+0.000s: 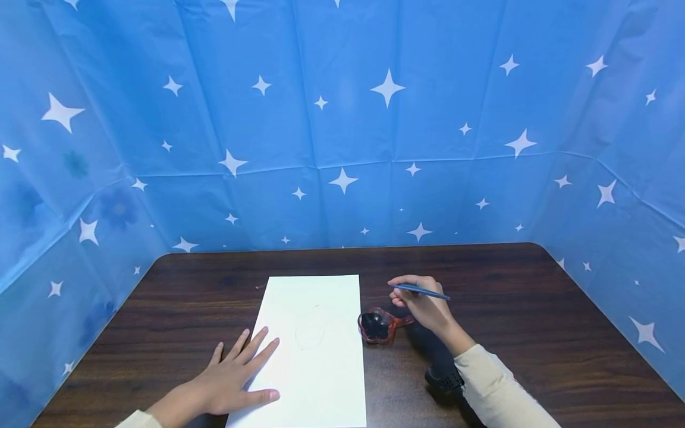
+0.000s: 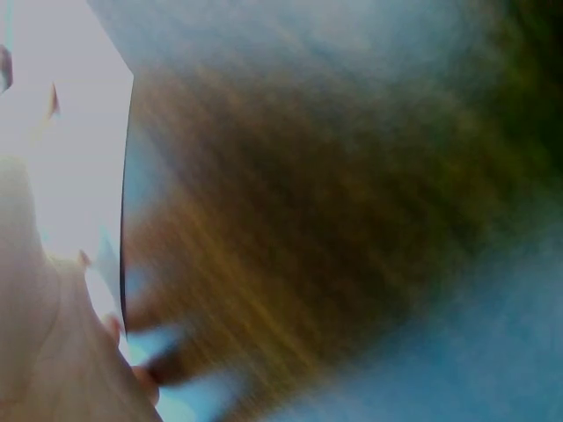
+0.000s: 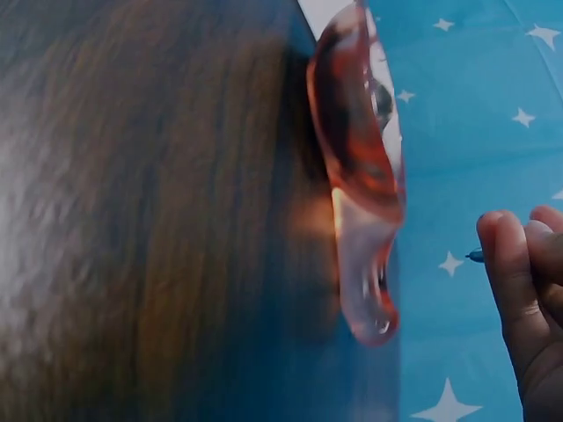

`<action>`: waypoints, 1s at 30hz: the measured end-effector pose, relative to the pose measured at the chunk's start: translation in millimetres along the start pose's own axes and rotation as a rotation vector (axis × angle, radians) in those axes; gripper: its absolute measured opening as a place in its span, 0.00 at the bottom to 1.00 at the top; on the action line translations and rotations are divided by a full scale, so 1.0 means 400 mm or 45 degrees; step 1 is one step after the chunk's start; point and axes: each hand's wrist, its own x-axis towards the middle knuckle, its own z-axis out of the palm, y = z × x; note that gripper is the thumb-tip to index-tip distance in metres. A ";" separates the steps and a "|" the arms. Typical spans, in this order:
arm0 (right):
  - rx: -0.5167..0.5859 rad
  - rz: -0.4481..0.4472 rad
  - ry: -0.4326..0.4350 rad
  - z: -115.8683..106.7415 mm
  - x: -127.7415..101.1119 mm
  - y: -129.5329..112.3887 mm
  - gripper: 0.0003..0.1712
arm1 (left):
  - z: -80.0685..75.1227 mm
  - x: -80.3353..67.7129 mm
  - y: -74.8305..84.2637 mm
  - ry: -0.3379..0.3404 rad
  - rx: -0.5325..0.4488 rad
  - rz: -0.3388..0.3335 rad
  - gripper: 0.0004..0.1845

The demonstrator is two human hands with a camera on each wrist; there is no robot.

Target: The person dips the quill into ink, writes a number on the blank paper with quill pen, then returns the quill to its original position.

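Looking down from the head view, the left hand (image 1: pixel 227 380) lies flat with fingers spread and straight, pressing the near left edge of the white paper (image 1: pixel 316 351) onto the dark worktop (image 1: pixel 508 285). The right hand (image 1: pixel 425 306) pinches a thin blue brush (image 1: pixel 423 291), its fingers curled round it, just right of a small red dish (image 1: pixel 379 326) of dark ink beside the paper's right edge. A knock from the right wrist could tip the dish and spill ink onto the sheet; I judge that the main risk.

From the left wrist view, all is blurred: paper (image 2: pixel 62 132), worktop (image 2: pixel 308 220), and part of the hand (image 2: pixel 44 352).

Through the right wrist view, the dish (image 3: pixel 361 167) stands close, and curled fingers (image 3: pixel 519 281) close on the brush tip (image 3: pixel 476 256).
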 end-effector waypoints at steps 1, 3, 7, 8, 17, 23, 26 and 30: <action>-0.049 -0.014 0.008 -0.001 -0.001 0.001 0.09 | -0.001 -0.001 0.002 0.008 -0.002 0.005 0.49; -0.161 -0.012 0.021 -0.004 -0.003 0.000 0.09 | -0.003 -0.003 0.004 0.013 0.008 0.009 0.49; -0.307 0.017 0.033 -0.010 -0.006 -0.003 0.12 | -0.005 -0.005 0.005 0.013 0.015 0.012 0.49; -0.317 0.024 0.030 -0.012 -0.007 -0.002 0.13 | -0.005 -0.005 0.005 0.013 0.016 0.012 0.48; -0.145 0.016 -0.113 -0.051 -0.010 0.020 0.18 | -0.003 -0.002 0.001 0.011 0.018 0.010 0.49; 0.158 0.120 -0.229 -0.072 -0.011 0.030 0.20 | 0.005 0.003 -0.009 0.020 0.020 0.022 0.49; 0.285 0.197 -0.261 -0.077 -0.013 0.035 0.20 | 0.001 0.001 -0.006 0.009 0.010 0.027 0.48; 0.329 0.265 -0.302 -0.084 -0.018 0.043 0.22 | 0.010 0.006 -0.015 0.012 0.022 0.011 0.49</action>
